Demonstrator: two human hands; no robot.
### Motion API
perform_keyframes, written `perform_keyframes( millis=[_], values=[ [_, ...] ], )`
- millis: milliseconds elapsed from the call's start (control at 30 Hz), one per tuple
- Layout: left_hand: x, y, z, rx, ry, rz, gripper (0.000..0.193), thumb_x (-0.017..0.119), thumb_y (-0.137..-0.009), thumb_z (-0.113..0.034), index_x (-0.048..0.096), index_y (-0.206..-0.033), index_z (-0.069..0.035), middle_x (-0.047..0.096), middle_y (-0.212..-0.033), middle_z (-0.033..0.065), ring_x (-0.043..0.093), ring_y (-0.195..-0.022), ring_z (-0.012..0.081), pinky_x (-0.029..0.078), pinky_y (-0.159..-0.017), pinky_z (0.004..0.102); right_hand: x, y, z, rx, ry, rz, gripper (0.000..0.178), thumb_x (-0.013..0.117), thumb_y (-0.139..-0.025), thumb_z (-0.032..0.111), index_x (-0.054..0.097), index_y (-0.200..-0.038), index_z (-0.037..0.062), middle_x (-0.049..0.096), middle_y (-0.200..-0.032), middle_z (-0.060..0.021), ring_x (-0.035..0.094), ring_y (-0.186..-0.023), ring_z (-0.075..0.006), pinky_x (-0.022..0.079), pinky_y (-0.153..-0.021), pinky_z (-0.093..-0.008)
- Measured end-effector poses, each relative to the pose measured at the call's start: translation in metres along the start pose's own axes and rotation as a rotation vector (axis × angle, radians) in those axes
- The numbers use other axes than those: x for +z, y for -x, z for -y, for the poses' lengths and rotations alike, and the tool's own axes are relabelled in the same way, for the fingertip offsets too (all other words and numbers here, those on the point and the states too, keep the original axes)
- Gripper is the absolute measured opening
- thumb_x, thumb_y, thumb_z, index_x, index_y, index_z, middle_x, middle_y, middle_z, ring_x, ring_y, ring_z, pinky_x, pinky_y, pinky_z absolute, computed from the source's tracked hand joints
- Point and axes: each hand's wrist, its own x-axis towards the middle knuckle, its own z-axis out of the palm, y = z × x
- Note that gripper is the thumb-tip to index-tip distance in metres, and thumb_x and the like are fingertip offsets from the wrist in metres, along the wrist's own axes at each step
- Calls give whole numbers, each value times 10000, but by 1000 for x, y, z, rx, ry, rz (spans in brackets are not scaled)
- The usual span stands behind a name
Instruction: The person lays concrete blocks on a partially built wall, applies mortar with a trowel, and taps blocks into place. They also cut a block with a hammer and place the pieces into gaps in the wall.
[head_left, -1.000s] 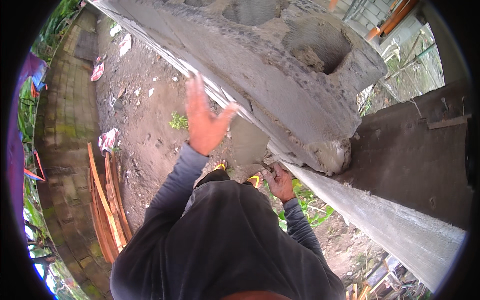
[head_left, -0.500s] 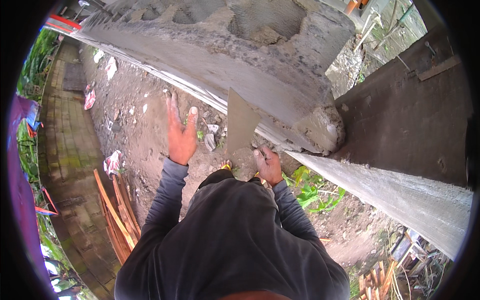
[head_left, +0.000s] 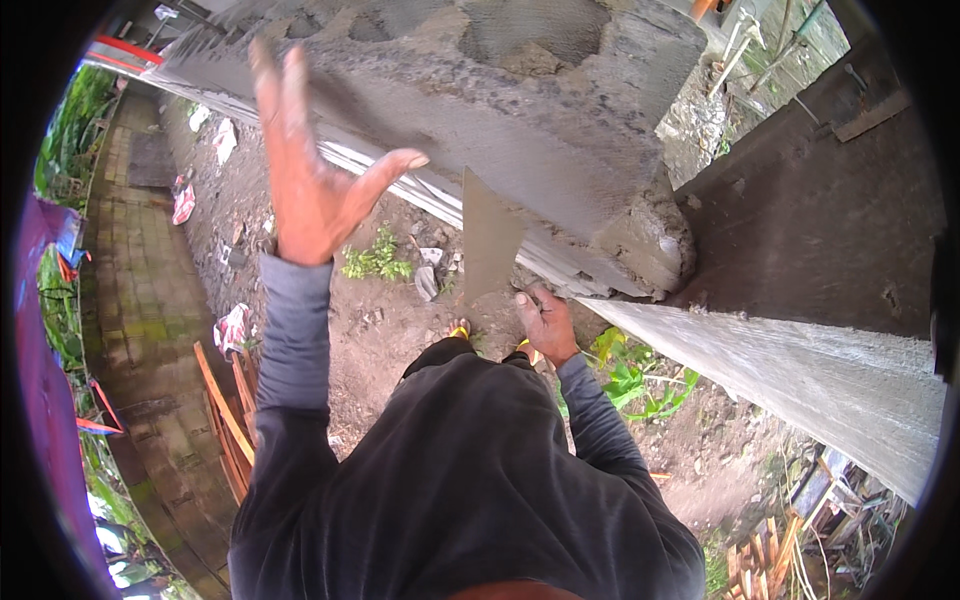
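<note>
Your right hand (head_left: 547,325), the nearer, looks curled around the hidden handle of the trowel (head_left: 489,240); its blade lies at that hand's 11 o'clock, long axis toward 12. Your left hand (head_left: 312,200), fingers spread, is at 10.

Mossy brickwork (head_left: 150,340) beside littered soil (head_left: 365,345)
</note>
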Motion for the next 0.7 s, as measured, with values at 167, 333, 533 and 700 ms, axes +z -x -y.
perform_keyframes(
  millis=[167, 333, 533, 700],
  values=[
    [-4, -22, 1, 102, -70, 203, 1173, 921, -610, -450, 320, -1548, -85, 298, -1608, 199, 262, -1493, 413, 247, -1218, 538, -4, 14, 20, -41, 187, 58, 337, 667, -951, 349, 661, -1091, 43, 652, -732, -209, 660, -685, -389, 512, -661, -415],
    [-4, -19, 18, 111, -110, 222, 1044, 921, -625, -398, 422, -1489, -92, 453, -1518, 156, 367, -1433, 386, 286, -1196, 524, 5, 20, 50, 57, 212, 190, 326, 703, -925, 349, 669, -1076, 61, 649, -696, -182, 631, -566, -377, 500, -595, -454],
    [-5, -32, 21, 209, -31, 219, 959, 918, -636, -402, 486, -1434, -91, 503, -1480, 129, 438, -1370, 354, 337, -1146, 504, 14, 23, 96, -439, 415, -59, 308, 805, -829, 312, 683, -950, 57, 653, -697, -120, 640, -564, -311, 504, -533, -407],
    [0, -43, 29, 274, -19, 181, 939, 900, -654, -439, 492, -1426, -93, 539, -1445, 116, 454, -1347, 350, 333, -1128, 498, 13, 10, 166, -585, 480, 49, 353, 789, -798, 324, 653, -1044, 111, 720, -972, -100, 698, -779, -329, 536, -630, -436]
  ],
)
